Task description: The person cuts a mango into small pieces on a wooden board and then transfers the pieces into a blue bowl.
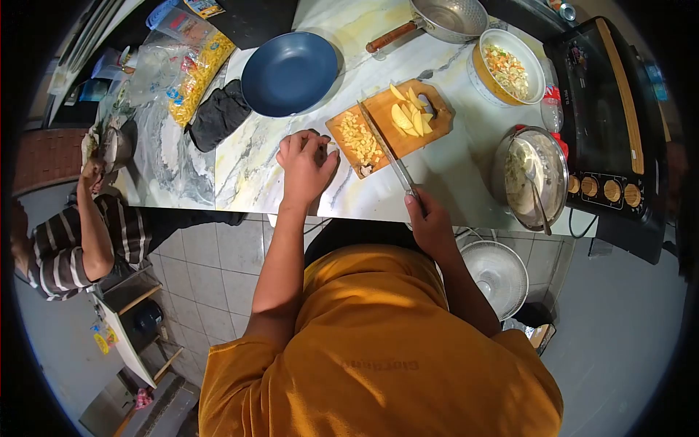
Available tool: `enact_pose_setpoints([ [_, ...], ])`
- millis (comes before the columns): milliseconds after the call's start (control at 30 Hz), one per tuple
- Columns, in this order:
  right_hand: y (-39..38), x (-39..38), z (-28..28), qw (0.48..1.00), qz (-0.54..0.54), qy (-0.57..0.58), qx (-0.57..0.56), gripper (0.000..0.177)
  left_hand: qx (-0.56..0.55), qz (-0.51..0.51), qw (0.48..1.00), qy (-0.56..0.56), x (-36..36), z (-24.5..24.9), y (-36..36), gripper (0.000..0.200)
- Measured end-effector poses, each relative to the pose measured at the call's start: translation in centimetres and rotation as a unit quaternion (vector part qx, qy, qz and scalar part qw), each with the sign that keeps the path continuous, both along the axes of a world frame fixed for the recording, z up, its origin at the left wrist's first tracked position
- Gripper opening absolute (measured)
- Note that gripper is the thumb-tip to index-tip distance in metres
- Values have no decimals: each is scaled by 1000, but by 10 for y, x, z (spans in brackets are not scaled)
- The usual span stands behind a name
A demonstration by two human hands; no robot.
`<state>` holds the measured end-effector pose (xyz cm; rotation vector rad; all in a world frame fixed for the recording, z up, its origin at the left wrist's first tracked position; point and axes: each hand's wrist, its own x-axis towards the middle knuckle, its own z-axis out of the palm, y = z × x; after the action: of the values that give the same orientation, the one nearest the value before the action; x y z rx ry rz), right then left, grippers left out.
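My right hand (432, 223) grips the handle of a kitchen knife (381, 138), whose blade lies across the wooden cutting board (439, 98). Small pale-yellow dice, seemingly potato (355, 137), cover the board left of the blade. To its right sit several larger potato wedges (410, 119). My left hand (307, 166) is on the table just left of the board, its fingers curled. A small pale bit shows near its thumb, but what the fingers hold is mostly hidden.
A blue pan (290, 74) and black cloth (218, 116) stand left, beside bagged yellow pasta (200, 76). Rightward are a saucepan (453, 18), a bowl of chopped vegetables (507, 71), a metal bowl with a spoon (526, 178) and an oven (604, 124). Another person (87, 240) works far left.
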<state>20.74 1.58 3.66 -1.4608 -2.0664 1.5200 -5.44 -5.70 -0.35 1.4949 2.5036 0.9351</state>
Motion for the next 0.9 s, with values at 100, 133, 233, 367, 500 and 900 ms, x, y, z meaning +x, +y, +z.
enact_pose_setpoints([
  [100,-1,-2,1,1000,-11,-5,7,35,16,12,1000,4,0,-6,2,18],
  [133,-1,-1,-2,1000,-15,3,14,36,26,12,1000,1,0,-6,3,15],
  [233,0,1,-4,999,-21,18,23,37,38,5,999,11,0,-6,3,12],
  [367,0,1,-4,999,-32,29,29,38,52,8,999,0,-2,-5,2,11],
  [500,0,2,-4,999,-37,12,14,37,84,12,996,13,-5,4,11,11],
  [900,-3,2,-7,998,-41,30,29,34,85,-24,996,8,5,13,31,27],
])
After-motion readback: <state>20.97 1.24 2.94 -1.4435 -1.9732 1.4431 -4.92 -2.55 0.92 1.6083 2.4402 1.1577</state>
